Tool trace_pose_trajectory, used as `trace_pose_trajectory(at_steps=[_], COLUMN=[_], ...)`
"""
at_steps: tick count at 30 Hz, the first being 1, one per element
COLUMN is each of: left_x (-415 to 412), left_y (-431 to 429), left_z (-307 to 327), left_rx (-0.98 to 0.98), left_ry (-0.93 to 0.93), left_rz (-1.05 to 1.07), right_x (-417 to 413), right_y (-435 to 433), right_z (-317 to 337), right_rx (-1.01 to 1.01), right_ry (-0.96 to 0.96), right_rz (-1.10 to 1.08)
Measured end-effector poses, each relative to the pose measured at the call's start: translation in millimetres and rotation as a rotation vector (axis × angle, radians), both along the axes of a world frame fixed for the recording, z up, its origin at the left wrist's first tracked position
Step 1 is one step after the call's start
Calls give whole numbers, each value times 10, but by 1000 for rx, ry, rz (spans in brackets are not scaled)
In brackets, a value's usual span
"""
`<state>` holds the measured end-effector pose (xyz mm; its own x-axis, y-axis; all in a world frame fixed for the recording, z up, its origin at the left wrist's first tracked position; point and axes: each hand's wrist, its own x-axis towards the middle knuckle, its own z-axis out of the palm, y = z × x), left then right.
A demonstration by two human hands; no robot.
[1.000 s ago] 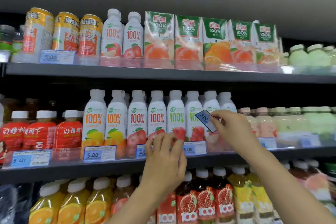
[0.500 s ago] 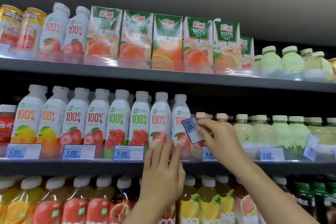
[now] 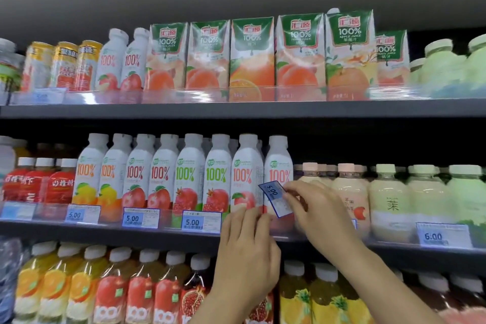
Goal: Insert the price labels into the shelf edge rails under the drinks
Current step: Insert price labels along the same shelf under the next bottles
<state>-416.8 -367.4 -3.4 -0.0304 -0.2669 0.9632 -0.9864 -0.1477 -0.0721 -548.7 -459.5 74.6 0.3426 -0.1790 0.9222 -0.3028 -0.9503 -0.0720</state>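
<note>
Your right hand has the loose price label pinched at its right edge between thumb and forefinger, other fingers loosely curled. The label is tilted, lower end down-right, in front of the two rightmost white 100% bottles and just above the middle shelf rail. My read: holding it by one edge keeps the lower edge free to slide behind the rail's clear lip.

Your left hand holds nothing. Fingers are straight and close together, tips up against the rail just left of the label, probably flexing or steadying the lip to open the slot. Can't tell if the lip is actually being pulled.

Around the label: three seated 5.00 tags sit in the same rail to its left; a 6.00 tag is well to its right, under the pale green tea bottles. The slot directly below the label looks vacant, though your hands hide most of it.

In the way: your own left fingers cover the entry point, and the bottles sit just behind the label.
</note>
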Motion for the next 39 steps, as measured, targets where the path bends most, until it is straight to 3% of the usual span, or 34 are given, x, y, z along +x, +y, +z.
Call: trace_pose_trajectory(at_steps=[5, 12, 15, 23, 39], left_x=[6, -12, 29, 115, 166], left_y=[-15, -9, -15, -21, 18], left_z=[26, -33, -32, -53, -19], left_rx=[4, -16, 12, 32, 77], left_ry=[46, 55, 79, 59, 58], left_rz=[-49, -33, -43, -62, -65], right_x=[-48, -35, 35, -65, -1], right_y=[36, 64, 71, 29, 216], right_z=[-16, 77, 26, -94, -224], right_rx=[-54, -188, -152, -160, -128], right_ry=[23, 376, 442, 301, 305], right_rz=[-27, -74, -28, -112, -201])
